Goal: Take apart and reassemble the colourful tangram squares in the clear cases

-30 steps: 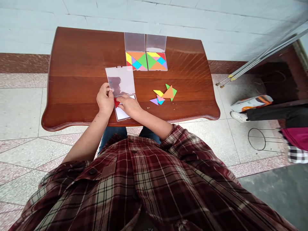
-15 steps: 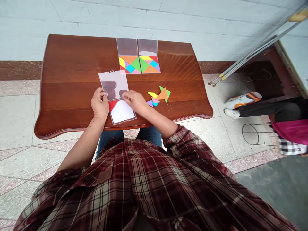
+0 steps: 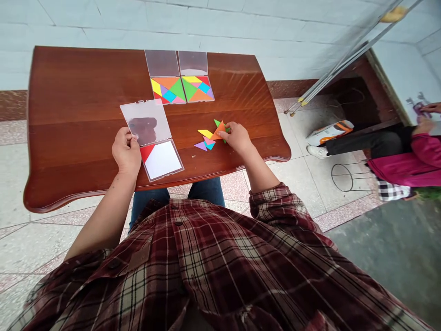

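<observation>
My left hand (image 3: 127, 154) pinches the left edge of the clear lid (image 3: 146, 120) of an opened case. In the case's white base (image 3: 164, 161) lies a red triangle (image 3: 146, 152) at the upper left corner. To the right, my right hand (image 3: 237, 137) has its thumb and fingers closed on an orange triangle (image 3: 218, 132) in a small pile. Around it lie green pieces, partly covered by the hand, a yellow piece (image 3: 205, 134), a pink piece (image 3: 207, 140), a purple triangle (image 3: 200, 146) and a blue piece (image 3: 210, 146).
Two opened cases filled with coloured pieces (image 3: 168, 90) (image 3: 198, 88) stand at the back of the brown table (image 3: 86, 101). On the right are crutches (image 3: 330, 76), a bag (image 3: 330, 133), a wire frame (image 3: 342, 178) and a seated person (image 3: 406, 156).
My right hand has left the case and moved right to the loose pieces, taking hold of the orange triangle. My left hand stays at the lid. The view has shifted, showing more of the person.
</observation>
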A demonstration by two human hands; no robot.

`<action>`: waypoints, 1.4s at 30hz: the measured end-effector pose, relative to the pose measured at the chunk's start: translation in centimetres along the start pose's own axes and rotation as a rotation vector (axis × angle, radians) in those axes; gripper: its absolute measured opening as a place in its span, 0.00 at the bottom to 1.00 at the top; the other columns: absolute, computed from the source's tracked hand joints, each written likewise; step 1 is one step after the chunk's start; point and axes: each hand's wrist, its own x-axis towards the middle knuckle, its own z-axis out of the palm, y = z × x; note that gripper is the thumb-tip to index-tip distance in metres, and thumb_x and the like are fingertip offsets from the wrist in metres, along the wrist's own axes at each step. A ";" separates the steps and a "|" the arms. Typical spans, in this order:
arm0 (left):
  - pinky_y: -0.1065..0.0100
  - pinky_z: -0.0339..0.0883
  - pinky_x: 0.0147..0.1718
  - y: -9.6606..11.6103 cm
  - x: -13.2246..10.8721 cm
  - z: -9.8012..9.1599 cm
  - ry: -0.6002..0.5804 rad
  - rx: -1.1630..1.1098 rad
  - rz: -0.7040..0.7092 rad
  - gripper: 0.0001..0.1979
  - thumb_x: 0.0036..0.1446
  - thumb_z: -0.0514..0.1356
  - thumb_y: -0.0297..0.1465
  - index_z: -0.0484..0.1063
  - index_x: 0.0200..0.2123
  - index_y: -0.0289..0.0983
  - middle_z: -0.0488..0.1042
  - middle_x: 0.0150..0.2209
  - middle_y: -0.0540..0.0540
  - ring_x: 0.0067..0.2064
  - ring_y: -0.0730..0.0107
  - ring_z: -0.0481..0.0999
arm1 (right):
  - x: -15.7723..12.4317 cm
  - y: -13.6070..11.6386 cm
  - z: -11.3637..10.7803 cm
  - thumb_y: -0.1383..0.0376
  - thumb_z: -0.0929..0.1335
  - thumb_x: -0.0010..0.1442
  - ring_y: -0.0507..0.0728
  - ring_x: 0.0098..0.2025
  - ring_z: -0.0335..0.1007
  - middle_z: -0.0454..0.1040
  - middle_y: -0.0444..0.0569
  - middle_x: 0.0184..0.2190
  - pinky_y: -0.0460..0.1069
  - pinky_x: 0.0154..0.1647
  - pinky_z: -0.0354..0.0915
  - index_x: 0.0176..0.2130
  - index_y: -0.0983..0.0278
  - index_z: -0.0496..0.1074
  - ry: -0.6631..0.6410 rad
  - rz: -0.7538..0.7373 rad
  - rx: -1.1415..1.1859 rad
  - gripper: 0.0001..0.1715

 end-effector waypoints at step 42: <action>0.61 0.74 0.46 1.4 -0.5 -0.4 0.030 0.020 -0.062 0.12 0.58 0.55 0.28 0.71 0.45 0.38 0.77 0.34 0.47 0.37 0.69 0.78 | 1.4 1.4 0.5 0.70 0.74 0.52 0.46 0.20 0.54 0.61 0.36 0.20 0.43 0.20 0.57 0.27 0.62 0.62 0.073 0.322 0.647 0.16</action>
